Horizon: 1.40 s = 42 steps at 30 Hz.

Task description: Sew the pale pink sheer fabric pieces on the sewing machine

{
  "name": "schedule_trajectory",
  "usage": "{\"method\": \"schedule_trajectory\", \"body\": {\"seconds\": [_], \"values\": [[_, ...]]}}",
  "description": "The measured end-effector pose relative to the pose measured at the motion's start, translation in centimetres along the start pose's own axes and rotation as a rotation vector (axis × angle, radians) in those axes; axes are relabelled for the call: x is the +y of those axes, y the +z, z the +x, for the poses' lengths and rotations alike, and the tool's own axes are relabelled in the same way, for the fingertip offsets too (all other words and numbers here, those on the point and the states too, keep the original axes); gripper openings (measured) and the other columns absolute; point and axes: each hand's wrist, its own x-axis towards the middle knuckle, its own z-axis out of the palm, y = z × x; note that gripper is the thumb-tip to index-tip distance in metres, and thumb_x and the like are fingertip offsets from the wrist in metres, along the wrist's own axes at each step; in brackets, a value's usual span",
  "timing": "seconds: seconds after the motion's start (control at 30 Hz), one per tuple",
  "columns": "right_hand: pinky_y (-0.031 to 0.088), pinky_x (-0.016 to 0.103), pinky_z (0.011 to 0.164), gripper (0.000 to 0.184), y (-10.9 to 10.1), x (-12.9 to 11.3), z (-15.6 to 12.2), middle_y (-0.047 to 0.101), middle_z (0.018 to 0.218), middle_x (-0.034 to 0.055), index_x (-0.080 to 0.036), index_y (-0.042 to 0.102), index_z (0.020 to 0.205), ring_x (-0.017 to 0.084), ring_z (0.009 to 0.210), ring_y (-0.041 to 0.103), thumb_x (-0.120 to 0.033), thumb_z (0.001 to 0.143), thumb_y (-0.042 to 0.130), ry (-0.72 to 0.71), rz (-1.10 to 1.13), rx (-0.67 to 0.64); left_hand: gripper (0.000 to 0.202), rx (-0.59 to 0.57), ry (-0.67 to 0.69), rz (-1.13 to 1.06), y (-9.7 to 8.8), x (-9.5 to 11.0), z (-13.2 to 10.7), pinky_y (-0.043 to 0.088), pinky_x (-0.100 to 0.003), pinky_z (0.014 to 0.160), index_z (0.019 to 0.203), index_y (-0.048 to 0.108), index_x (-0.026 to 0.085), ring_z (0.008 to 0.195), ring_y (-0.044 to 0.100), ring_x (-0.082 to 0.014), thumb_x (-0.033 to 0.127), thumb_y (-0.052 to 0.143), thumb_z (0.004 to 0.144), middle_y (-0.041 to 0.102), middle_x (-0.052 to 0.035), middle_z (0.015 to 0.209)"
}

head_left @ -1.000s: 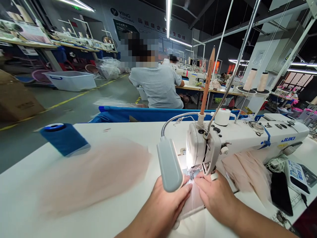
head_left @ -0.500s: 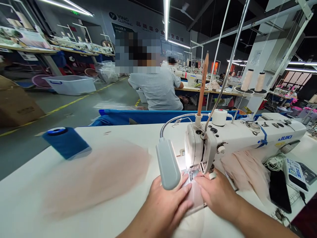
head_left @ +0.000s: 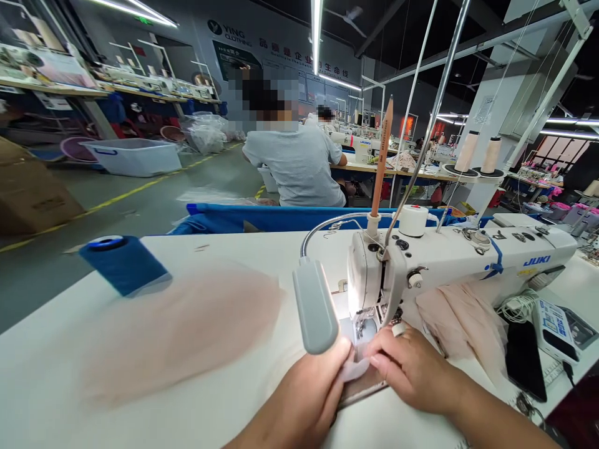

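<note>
My left hand (head_left: 311,386) and my right hand (head_left: 409,368) meet just in front of the needle area of a white sewing machine (head_left: 369,274). Between them a pale sheer fabric strip (head_left: 356,369) is pinched and curls up off the machine's plate. My left fingers are closed on its left side, partly behind the grey lamp head (head_left: 316,307). Thumb and forefinger of my right hand grip its other side, close to the presser foot (head_left: 362,328). Sheer peach fabric (head_left: 187,330) lies spread on the table at left.
A blue thread cone (head_left: 124,265) lies on the table's left part. Bunched peach fabric (head_left: 461,318) rests under the machine arm. Right of it are a black phone (head_left: 526,355) and a white box with a cable (head_left: 556,327). A person in a grey shirt (head_left: 294,165) sits ahead.
My hands have drawn slightly back from the presser foot. The left fingers, earlier flat on the fabric, are now closed, and the strip is lifted and curled between both hands.
</note>
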Motion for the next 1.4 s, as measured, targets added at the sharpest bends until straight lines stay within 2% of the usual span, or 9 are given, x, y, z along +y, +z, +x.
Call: {"method": "schedule_trajectory", "body": {"seconds": [0.17, 0.3, 0.5, 0.6, 0.8, 0.93, 1.0, 1.17, 1.4], "values": [[0.055, 0.035, 0.094, 0.016, 0.6, -0.5, 0.0, 0.079, 0.107, 0.0053, -0.024, 0.064, 0.113, 0.022, 0.098, 0.072, -0.016, 0.111, 0.051, 0.033, 0.061, 0.132, 0.017, -0.146, -0.130, 0.012, -1.0, 0.7, 1.7, 0.050, -0.032, 0.071, 0.096, 0.062, 0.026, 0.076, 0.064, -0.0236, 0.022, 0.049, 0.085, 0.068, -0.0012, 0.087], [0.054, 0.034, 0.094, 0.017, 1.2, -0.6, 0.2, 0.079, 0.104, 0.0048, -0.024, 0.064, 0.115, 0.022, 0.097, 0.074, -0.017, 0.112, 0.049, 0.043, 0.085, 0.205, 0.024, -0.185, -0.189, -0.007, -1.4, 0.3, 2.4, 0.055, -0.036, 0.081, 0.088, 0.070, 0.024, 0.087, 0.068, -0.0263, 0.029, 0.047, 0.094, 0.072, -0.0048, 0.091], [0.053, 0.032, 0.084, 0.019, 1.2, -0.6, 0.3, 0.075, 0.098, 0.0051, -0.023, 0.064, 0.105, 0.022, 0.093, 0.072, -0.020, 0.112, 0.046, 0.082, 0.124, 0.238, 0.045, -0.251, -0.141, -0.085, -2.7, 0.9, 3.3, 0.053, -0.029, 0.074, 0.074, 0.068, 0.024, 0.083, 0.068, -0.0224, 0.042, 0.044, 0.107, 0.069, -0.0035, 0.087], [0.050, 0.031, 0.079, 0.019, 0.7, -0.5, 0.0, 0.074, 0.095, 0.0048, -0.022, 0.063, 0.106, 0.021, 0.088, 0.070, -0.020, 0.111, 0.045, 0.043, 0.079, 0.185, 0.043, -0.264, -0.022, -0.058, -2.5, 1.1, 2.9, 0.050, -0.028, 0.071, 0.068, 0.062, 0.023, 0.077, 0.063, -0.0202, 0.034, 0.045, 0.106, 0.063, -0.0024, 0.080], [0.038, 0.034, 0.075, 0.010, -0.8, -0.5, -0.6, 0.073, 0.091, 0.0018, -0.024, 0.058, 0.092, 0.022, 0.084, 0.061, -0.014, 0.093, 0.059, -0.122, -0.252, -0.197, 0.025, -0.029, 0.356, 0.112, -0.1, -0.3, -0.1, 0.044, -0.028, 0.071, 0.073, 0.063, 0.023, 0.078, 0.060, -0.0187, 0.008, 0.050, 0.088, 0.072, -0.0023, 0.092], [0.034, 0.035, 0.074, 0.014, -1.6, -1.1, -0.4, 0.074, 0.094, 0.0004, -0.023, 0.055, 0.086, 0.021, 0.089, 0.061, -0.013, 0.086, 0.063, -0.083, -0.336, -0.327, 0.029, -0.134, 0.425, 0.251, -0.6, -0.2, -0.7, 0.047, -0.030, 0.077, 0.087, 0.069, 0.025, 0.087, 0.068, -0.0191, 0.004, 0.050, 0.097, 0.081, 0.0027, 0.101], [0.034, 0.035, 0.075, 0.014, -1.7, -1.2, -0.3, 0.075, 0.096, 0.0005, -0.023, 0.055, 0.086, 0.021, 0.091, 0.062, -0.012, 0.086, 0.062, -0.063, -0.347, -0.346, 0.029, -0.176, 0.424, 0.281, -0.9, 0.0, -0.6, 0.049, -0.031, 0.080, 0.090, 0.069, 0.025, 0.090, 0.070, -0.0195, 0.004, 0.051, 0.100, 0.082, 0.0037, 0.104], [0.035, 0.036, 0.075, 0.014, -1.2, -0.8, -0.2, 0.077, 0.100, 0.0010, -0.023, 0.059, 0.090, 0.021, 0.087, 0.062, -0.009, 0.087, 0.060, -0.057, -0.370, -0.312, 0.034, 0.079, 0.456, 0.262, 0.9, -1.4, -0.6, 0.047, -0.033, 0.075, 0.085, 0.066, 0.025, 0.078, 0.066, -0.0202, 0.004, 0.044, 0.099, 0.078, 0.0026, 0.089], [0.040, 0.035, 0.076, 0.021, -0.5, 0.0, -0.1, 0.078, 0.101, 0.0022, -0.024, 0.066, 0.098, 0.023, 0.089, 0.062, -0.006, 0.089, 0.059, -0.051, -0.359, -0.220, 0.029, 0.151, 0.427, 0.247, 2.6, -3.7, 0.0, 0.050, -0.033, 0.066, 0.086, 0.070, 0.024, 0.071, 0.063, -0.0201, 0.014, 0.047, 0.099, 0.077, -0.0040, 0.089]]}}
